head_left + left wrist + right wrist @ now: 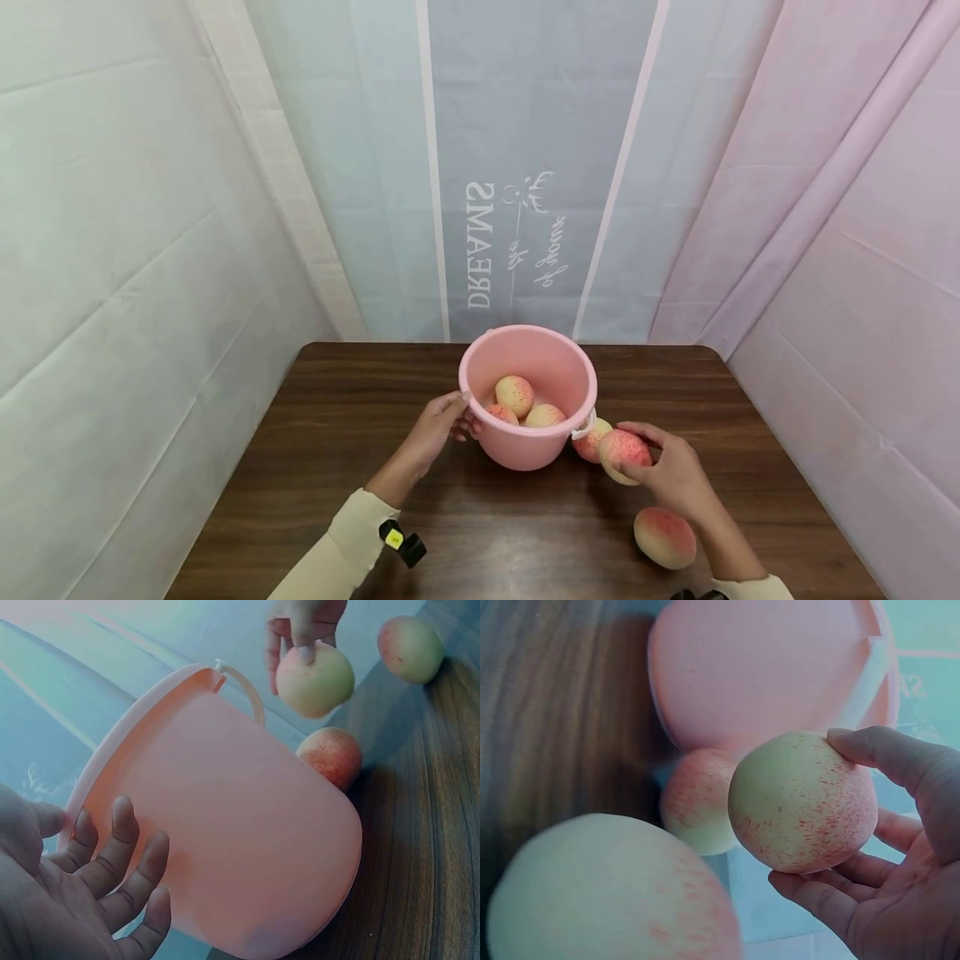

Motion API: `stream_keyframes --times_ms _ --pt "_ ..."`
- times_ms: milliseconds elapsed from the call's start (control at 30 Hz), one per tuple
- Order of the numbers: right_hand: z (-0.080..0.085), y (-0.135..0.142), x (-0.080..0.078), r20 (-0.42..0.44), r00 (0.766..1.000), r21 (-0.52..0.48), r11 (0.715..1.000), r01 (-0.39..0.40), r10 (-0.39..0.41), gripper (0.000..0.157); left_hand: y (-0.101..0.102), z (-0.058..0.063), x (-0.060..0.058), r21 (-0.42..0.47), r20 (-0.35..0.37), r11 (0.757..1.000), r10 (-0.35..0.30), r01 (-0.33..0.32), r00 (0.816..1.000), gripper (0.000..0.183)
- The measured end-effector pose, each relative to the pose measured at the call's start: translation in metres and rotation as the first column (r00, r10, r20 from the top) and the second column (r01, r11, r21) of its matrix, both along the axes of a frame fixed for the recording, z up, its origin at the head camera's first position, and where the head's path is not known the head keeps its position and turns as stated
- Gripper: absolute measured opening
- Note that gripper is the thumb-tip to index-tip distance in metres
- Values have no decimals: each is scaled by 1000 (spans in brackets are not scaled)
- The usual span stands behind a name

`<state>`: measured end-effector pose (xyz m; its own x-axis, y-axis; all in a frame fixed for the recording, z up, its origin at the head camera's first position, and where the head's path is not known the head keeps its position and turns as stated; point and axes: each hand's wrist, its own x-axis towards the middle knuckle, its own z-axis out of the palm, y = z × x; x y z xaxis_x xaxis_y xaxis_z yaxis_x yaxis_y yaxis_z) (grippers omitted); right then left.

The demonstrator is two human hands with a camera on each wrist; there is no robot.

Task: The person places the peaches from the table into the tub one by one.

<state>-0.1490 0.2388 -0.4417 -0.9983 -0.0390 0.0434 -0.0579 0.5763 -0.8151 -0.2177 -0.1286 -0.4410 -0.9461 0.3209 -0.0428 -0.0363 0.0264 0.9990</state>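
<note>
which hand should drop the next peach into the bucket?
Right. The right hand already holds a peach just beside the pink bucket. The left hand rests on the bucket's far side, steadying it, and holds no fruit.

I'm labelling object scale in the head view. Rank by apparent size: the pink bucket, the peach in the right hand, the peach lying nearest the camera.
1. Pink bucket.
2. Peach lying nearest the camera, though nearness may inflate it.
3. Peach in the right hand, partly hidden by fingers.

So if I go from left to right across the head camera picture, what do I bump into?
Left hand → pink bucket → peach held by the right hand → right hand.
</note>
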Motion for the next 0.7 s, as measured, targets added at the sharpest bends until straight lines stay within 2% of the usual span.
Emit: stream_keyframes --times_ms 367,700 --pt "26 10 -8 -84 995 38 998 53 -50 53 0 1 -3 13 6 1000 0 0 1000 42" --pt "44 16 -17 -183 980 70 993 99 -85 53 1 4 -4 8 8 1000 4 -4 1000 41"
